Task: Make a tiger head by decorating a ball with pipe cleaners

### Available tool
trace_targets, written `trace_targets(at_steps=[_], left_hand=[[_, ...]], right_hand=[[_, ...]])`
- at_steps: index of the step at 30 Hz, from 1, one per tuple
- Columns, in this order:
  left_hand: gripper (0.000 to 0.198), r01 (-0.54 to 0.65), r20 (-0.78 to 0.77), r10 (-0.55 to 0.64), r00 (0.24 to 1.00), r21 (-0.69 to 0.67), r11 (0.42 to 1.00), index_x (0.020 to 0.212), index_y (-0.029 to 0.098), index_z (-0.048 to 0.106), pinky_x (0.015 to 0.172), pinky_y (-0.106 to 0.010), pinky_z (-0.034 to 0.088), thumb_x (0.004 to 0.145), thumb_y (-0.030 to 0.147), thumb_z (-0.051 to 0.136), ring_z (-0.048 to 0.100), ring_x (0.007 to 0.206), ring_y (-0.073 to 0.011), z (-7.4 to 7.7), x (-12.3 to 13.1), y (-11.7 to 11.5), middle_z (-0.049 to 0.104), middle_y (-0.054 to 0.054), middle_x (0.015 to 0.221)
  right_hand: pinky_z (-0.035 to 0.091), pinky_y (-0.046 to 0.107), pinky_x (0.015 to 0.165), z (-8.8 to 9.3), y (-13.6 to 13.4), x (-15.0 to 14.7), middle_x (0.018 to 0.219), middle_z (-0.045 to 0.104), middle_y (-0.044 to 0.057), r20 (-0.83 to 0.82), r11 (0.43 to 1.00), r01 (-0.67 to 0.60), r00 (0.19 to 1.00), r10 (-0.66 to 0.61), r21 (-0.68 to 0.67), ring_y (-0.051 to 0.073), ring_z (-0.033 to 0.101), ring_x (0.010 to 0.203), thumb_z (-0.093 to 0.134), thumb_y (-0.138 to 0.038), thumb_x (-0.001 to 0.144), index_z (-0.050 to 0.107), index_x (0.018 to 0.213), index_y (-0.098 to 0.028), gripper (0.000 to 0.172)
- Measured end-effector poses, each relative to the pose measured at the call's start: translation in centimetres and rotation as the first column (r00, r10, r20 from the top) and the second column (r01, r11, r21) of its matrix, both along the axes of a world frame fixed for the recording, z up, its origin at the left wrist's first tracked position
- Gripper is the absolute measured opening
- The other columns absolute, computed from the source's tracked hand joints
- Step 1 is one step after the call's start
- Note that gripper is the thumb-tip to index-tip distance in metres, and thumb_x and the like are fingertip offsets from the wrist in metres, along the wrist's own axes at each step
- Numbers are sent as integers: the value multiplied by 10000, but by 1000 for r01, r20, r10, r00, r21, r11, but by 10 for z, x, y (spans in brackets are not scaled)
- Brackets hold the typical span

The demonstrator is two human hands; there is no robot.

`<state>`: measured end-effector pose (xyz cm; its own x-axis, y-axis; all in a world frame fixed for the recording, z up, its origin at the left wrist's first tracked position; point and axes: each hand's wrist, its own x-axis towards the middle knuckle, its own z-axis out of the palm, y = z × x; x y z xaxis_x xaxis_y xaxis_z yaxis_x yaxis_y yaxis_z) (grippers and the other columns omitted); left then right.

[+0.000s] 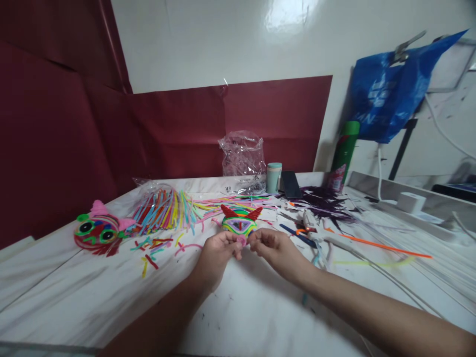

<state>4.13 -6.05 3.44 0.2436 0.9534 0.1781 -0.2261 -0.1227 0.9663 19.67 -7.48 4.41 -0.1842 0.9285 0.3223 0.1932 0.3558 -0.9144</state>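
Observation:
Between my two hands, low over the table, is a small pink coil (241, 240) that looks like rolled pipe cleaner. My left hand (222, 249) pinches it from the left with thumb and forefinger. On its right side, my right hand (273, 248) has its fingertips pressed together close against the coil; what lies between them is too small to make out. Just behind sits a pipe-cleaner mask-like figure (240, 224) with red horns and green, yellow and purple bands, its lower part hidden by my fingers.
A finished-looking colourful face (97, 232) lies at left. Bundled pipe cleaners (163, 210) and cut scraps (152, 248) are beside it. Right are scissors (299, 235), a glue gun (334, 240) with its cord, an orange strip (386, 244), a phone (290, 184) and a mint cup (274, 177).

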Motion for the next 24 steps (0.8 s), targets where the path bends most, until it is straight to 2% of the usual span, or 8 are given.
trace_targets(at_steps=[5, 13, 18, 20, 24], left_hand=[[118, 39, -32, -39, 999, -2, 999, 640, 139, 591, 551, -238, 334, 630, 234, 659, 449, 476, -82, -4, 1, 0, 540, 34, 479], [190, 36, -136, -23, 990, 95, 995, 708, 133, 604, 525, -221, 339, 627, 279, 695, 459, 511, -83, -3, -2, -2, 544, 34, 545], [186, 16, -113, -4, 994, 108, 994, 708, 138, 610, 519, -211, 347, 610, 261, 710, 470, 519, -83, 0, -2, -3, 555, 28, 561], [157, -9, -102, 21, 995, 120, 993, 677, 141, 605, 525, -211, 354, 608, 239, 707, 479, 522, -85, 0, -3, 0, 567, 23, 558], [106, -189, -25, 192, 981, 89, 978, 645, 142, 606, 532, -206, 359, 617, 207, 685, 477, 506, -78, -1, -7, 13, 565, 27, 536]], right_hand=[[339, 245, 548, -3, -4, -4, 587, 500, -20, 82, 998, 6, 997, -11, 68, 125, 432, 570, 553, -326, 733, 523, 615, -188, 184], [271, 220, 511, -2, 0, 1, 550, 374, -55, 102, 995, -99, 990, 96, 22, 90, 326, 533, 541, -349, 746, 438, 574, -186, 258], [294, 216, 504, -7, 1, 1, 540, 411, -49, 151, 989, -145, 978, 142, 9, 86, 355, 519, 537, -389, 764, 487, 588, -171, 284], [326, 219, 503, -7, 5, 3, 543, 463, -34, 194, 993, -114, 975, 107, 26, 97, 407, 519, 502, -384, 784, 530, 604, -166, 284], [420, 244, 594, -6, 28, 17, 668, 607, 17, 257, 986, 81, 959, -117, 146, 140, 542, 629, 491, -306, 772, 604, 714, -160, 193]])
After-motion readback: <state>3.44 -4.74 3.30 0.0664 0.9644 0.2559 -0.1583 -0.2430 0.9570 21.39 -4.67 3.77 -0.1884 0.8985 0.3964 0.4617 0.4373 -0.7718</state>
